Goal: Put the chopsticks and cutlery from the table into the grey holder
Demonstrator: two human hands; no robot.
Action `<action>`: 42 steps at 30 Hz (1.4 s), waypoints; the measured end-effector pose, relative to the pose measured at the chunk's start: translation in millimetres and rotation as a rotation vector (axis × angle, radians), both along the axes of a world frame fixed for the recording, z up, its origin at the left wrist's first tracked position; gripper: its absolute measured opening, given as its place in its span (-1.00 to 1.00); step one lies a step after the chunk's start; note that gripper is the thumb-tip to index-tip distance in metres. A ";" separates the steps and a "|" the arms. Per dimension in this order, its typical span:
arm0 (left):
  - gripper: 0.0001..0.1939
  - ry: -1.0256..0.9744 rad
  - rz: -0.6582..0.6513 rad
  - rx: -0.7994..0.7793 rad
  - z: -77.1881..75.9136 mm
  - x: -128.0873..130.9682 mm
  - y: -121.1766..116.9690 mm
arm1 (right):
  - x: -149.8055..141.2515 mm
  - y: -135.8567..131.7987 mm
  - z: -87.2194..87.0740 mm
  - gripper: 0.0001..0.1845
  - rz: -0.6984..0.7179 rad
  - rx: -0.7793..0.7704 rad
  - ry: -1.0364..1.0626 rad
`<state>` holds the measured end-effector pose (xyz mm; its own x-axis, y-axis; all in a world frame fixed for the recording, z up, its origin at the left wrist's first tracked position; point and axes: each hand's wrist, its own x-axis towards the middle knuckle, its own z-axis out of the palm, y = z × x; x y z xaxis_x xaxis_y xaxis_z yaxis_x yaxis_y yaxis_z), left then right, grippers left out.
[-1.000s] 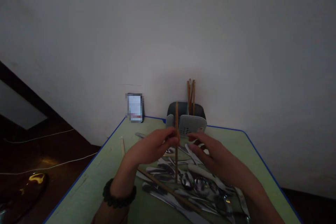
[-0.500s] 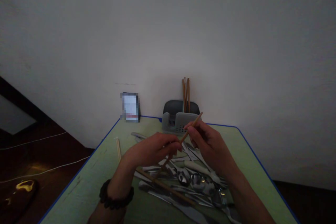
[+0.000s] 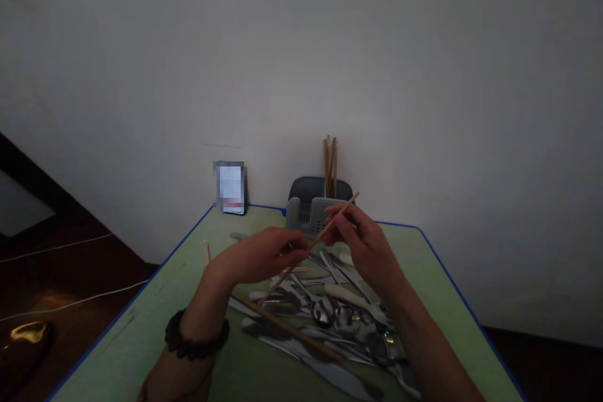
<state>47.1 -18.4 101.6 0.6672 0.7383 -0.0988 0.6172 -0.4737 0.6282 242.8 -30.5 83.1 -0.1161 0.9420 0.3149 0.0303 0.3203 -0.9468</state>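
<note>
A wooden chopstick (image 3: 325, 230) slants up to the right above the table, held between both hands. My left hand (image 3: 268, 255), wearing a dark bead bracelet, pinches it around the middle. Nearer the upper end, the fingers of my right hand (image 3: 365, 239) are closed on it. Beneath them lies a loose pile of metal cutlery: spoons (image 3: 323, 311), knives (image 3: 330, 374) and other pieces. Another chopstick (image 3: 292, 330) rests across the pile. Just behind my right hand stands a grey cutlery holder (image 3: 294, 215) with several chopsticks (image 3: 330, 166) upright in it.
A phone with a lit, blurred screen (image 3: 232, 188) leans at the table's back left against the wall (image 3: 301, 63). Pale chopsticks (image 3: 206, 253) lie by my left forearm. The green table (image 3: 141, 339) has a blue edge. White cables (image 3: 75, 309) run at the left.
The chopstick stays in both hands and lies at a slightly flatter slant. The whole view has shifted a little, so everything appears somewhat further left and higher.
</note>
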 end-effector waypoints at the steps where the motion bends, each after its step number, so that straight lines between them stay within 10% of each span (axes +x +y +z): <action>1: -0.76 0.013 0.002 -0.003 0.1 -0.4 -0.1 | -0.3 0.2 0.0 -0.77 -0.011 0.001 0.022; 42: -0.75 -0.081 0.115 0.099 -6.6 -1.4 20.8 | 8.1 6.3 1.7 -0.75 -0.106 0.035 0.055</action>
